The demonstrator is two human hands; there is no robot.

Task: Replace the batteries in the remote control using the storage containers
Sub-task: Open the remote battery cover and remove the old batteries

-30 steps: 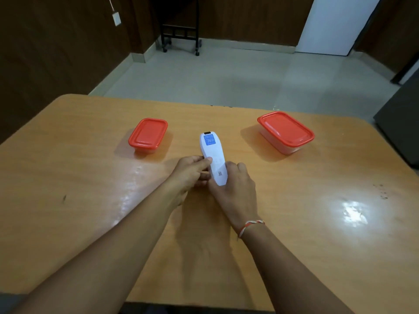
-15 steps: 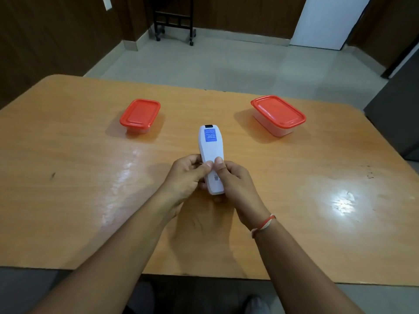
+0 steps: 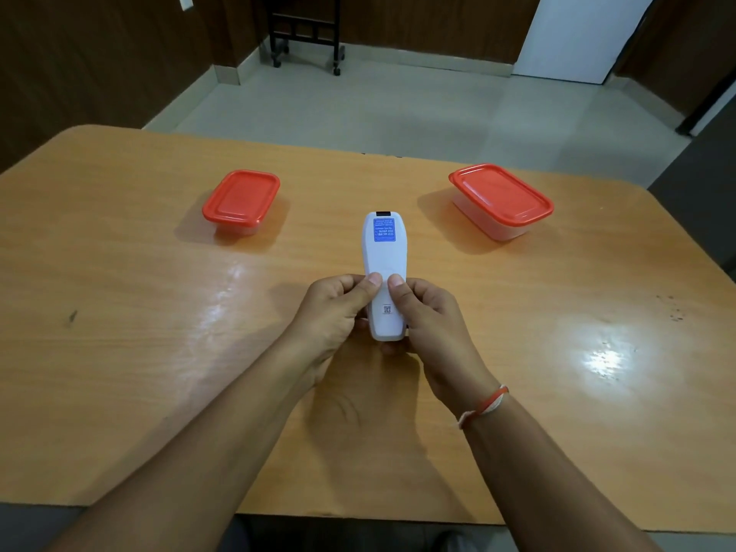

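A white remote control [image 3: 383, 256] with a blue label near its far end is held back side up above the middle of the wooden table [image 3: 119, 352]. My left hand [image 3: 332, 312] and my right hand [image 3: 428, 316] both grip its near end, with the two thumbs side by side on the back cover. A small clear container with a red lid [image 3: 241, 202] stands at the far left. A larger clear container with a red lid [image 3: 501, 201] stands at the far right. Both lids are on, and what is inside is hidden.
The table's near edge [image 3: 358, 515] lies close below my forearms. Beyond the far edge there is grey floor, a black wheeled stand [image 3: 306, 33] by the wall, and a dark cabinet [image 3: 701, 201] to the right of the table.
Both hands have lifted the remote's near end and pulled it slightly toward me. The thumbs have come together on the back cover. The containers have not moved.
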